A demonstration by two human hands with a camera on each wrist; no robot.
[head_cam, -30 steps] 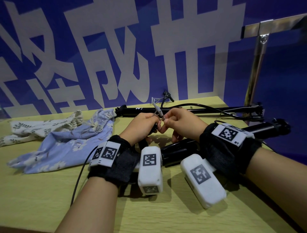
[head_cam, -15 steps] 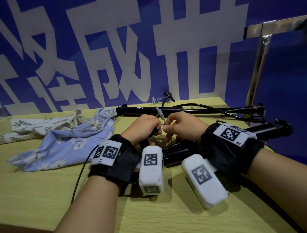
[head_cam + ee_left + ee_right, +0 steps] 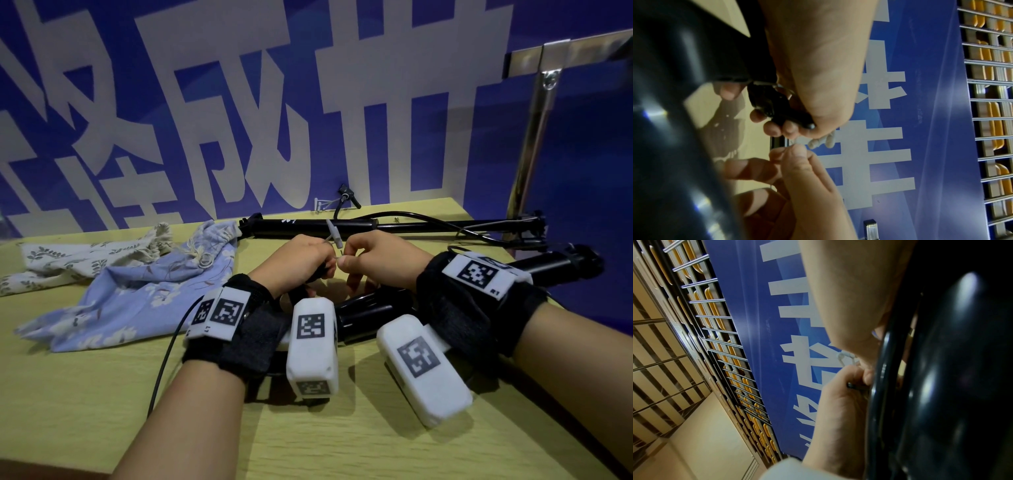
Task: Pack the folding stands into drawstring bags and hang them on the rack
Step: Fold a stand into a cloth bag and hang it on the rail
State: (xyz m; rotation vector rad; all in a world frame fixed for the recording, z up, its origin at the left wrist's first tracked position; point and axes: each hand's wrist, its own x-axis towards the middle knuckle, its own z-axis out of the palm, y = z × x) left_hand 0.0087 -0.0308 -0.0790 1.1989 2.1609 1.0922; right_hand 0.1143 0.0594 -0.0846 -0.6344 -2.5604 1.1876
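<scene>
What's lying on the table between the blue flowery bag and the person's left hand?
Only bare yellow tabletop, seen in the head view; the blue bag stops short of the left hand.

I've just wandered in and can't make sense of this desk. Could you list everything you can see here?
folding stands: two, black; one along the table's back edge, one under the wrists
drawstring bags: two; blue floral one and cream leaf-print one, far left
cable: one, black, over the back stand
table: one, yellow-green
banner: one, blue with white characters, behind the table
metal rack: one, silver, right
left hand: grips a small black part
right hand: pinches something thin
</scene>
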